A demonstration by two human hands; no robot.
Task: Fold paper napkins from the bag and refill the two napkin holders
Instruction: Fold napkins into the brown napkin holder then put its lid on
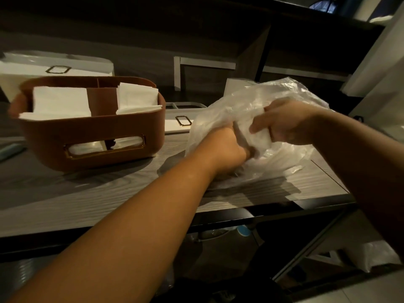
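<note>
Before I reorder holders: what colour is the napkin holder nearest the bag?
Brown napkin holder, with a gold-edged slot; head view shows it.

napkin holder (91, 136) left of bag (258, 106) on table (98, 193).

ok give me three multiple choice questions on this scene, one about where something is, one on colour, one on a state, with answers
1. Where is the plastic bag relative to the brown napkin holder?
A. to its right on the counter
B. inside it
C. on the floor

2. What colour is the holder with napkins showing?
A. green
B. brown
C. blue

3. What are the hands doing?
A. resting flat on the counter
B. lifting the holder
C. both at the bag

Answers: 1 A, the bag sits on the counter right of the holder. 2 B, its walls are brown around white napkins. 3 C, the left hand reaches into the bag and the right hand grips its plastic.
</note>
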